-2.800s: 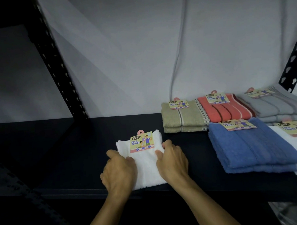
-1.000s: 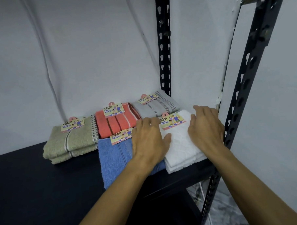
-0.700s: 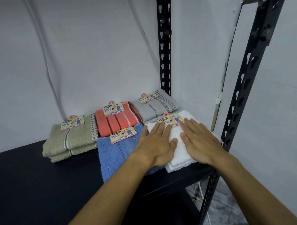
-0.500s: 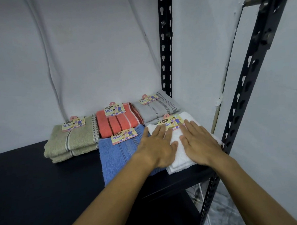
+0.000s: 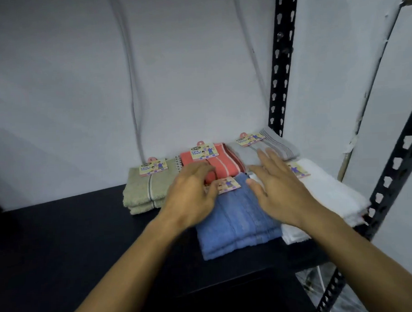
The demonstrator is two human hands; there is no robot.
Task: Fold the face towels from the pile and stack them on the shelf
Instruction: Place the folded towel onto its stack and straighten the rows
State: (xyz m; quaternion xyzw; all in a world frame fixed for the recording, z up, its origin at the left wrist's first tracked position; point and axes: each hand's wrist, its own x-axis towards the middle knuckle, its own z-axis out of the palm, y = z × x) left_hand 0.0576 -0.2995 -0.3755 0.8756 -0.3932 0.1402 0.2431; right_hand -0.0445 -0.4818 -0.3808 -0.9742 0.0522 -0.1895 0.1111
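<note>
Folded face towels lie on the black shelf (image 5: 62,233). The white towel stack (image 5: 329,193) sits at the front right corner, beside the blue towel (image 5: 236,227). Behind them lie the olive towel (image 5: 142,191), the coral striped towel (image 5: 224,164) and the grey towel (image 5: 278,148), each with a paper label. My left hand (image 5: 192,196) hovers over the blue towel's left edge with fingers loosely spread, holding nothing. My right hand (image 5: 277,190) is flat with straight fingers above the seam between blue and white towels. Both hands are blurred by motion.
A black perforated shelf post (image 5: 281,65) stands at the back right, and another post (image 5: 394,171) at the front right. A grey wall is behind the shelf. The shelf's left half is bare dark surface.
Both hands have lifted off the white towel and moved left, over the blue towel. The white towel stays on the stack at the right corner.
</note>
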